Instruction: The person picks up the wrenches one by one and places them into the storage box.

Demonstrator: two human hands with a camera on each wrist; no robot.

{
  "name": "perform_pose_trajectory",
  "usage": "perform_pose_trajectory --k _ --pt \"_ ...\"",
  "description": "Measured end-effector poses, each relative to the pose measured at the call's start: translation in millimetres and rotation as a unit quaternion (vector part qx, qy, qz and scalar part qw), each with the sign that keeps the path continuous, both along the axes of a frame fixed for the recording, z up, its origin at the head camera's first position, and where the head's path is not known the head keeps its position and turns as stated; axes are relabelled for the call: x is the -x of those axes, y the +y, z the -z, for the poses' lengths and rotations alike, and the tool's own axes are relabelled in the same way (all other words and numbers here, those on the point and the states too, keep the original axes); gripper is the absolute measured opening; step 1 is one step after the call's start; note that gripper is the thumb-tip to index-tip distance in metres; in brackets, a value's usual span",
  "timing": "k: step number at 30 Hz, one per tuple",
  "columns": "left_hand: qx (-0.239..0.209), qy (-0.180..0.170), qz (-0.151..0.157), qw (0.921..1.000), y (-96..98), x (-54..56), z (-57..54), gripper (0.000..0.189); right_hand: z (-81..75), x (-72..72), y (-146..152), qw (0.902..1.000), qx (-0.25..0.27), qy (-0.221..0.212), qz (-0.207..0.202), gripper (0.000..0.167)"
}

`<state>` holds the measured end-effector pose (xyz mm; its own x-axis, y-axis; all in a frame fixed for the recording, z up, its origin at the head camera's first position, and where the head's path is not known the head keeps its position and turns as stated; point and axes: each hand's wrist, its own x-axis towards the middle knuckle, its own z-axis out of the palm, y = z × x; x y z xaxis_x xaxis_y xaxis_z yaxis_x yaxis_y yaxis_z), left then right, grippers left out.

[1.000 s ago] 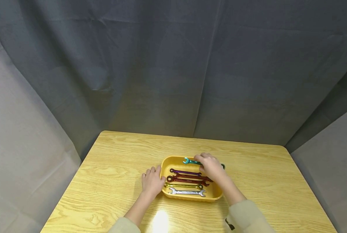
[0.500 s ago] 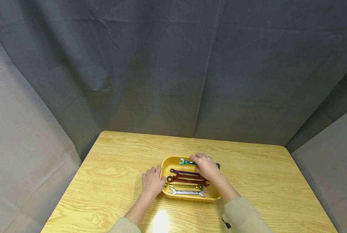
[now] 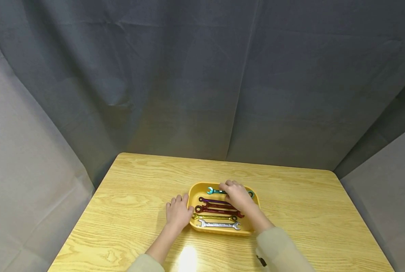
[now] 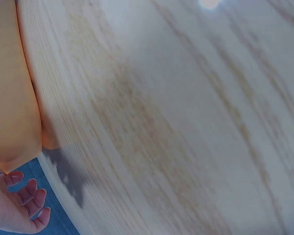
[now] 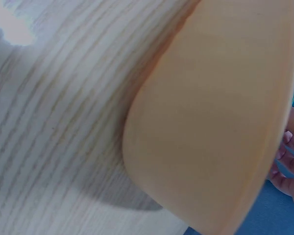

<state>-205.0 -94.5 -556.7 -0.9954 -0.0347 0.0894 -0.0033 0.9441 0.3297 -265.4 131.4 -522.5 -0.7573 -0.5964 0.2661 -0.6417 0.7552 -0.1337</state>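
Note:
A yellow plastic tray (image 3: pixel 219 232) stands on the table with wrenches lying roughly parallel inside. My left hand (image 3: pixel 178 213) holds the tray's left end, thumb at the rim and fingers along the outside. At the tray's far side my right hand (image 3: pixel 237 195) grips a teal wrench (image 3: pixel 214 191) by its middle; the open-end head points left and the ring end shows right of the hand. Closer to me lie a purple wrench (image 3: pixel 212 200), two red wrenches (image 3: pixel 219 211), a gold wrench (image 3: pixel 216 217) and a silver double open-end wrench (image 3: pixel 219 225). The right hand overlaps the purple wrench's right end.
The wood-grain table (image 3: pixel 148 189) extends on both sides of the tray. Behind it hangs a dark grey curtain (image 3: pixel 189 94), with paler cloth (image 3: pixel 25 151) at the sides. In the right wrist view, the tray's outer wall (image 5: pixel 210 112) fills much of the picture.
My right hand has moved left and slightly toward me, carrying the teal wrench from over the tray's right rim to within its far side. The left hand and the tray stay put.

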Motion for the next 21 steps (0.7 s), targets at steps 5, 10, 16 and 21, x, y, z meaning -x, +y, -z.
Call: perform_pose_trajectory --k 5,10,16,21 --pt "-0.005 -0.008 -0.001 1.0000 -0.1 -0.1 -0.2 0.044 6.2 0.6 -2.0 1.0000 -0.002 0.000 0.004 0.032" --pt "-0.005 -0.007 -0.001 1.0000 -0.1 -0.1 0.5 0.044 13.4 1.7 -2.8 1.0000 -0.007 0.003 0.006 0.032" --pt "-0.005 -0.002 -0.001 1.0000 -0.2 0.5 1.7 0.044 21.2 1.5 -3.5 0.9998 0.004 -0.013 0.013 0.034" --pt "-0.007 -0.002 -0.001 1.0000 -0.8 0.6 2.0 0.044 25.0 0.7 -5.5 0.9995 0.011 -0.021 0.022 0.033"
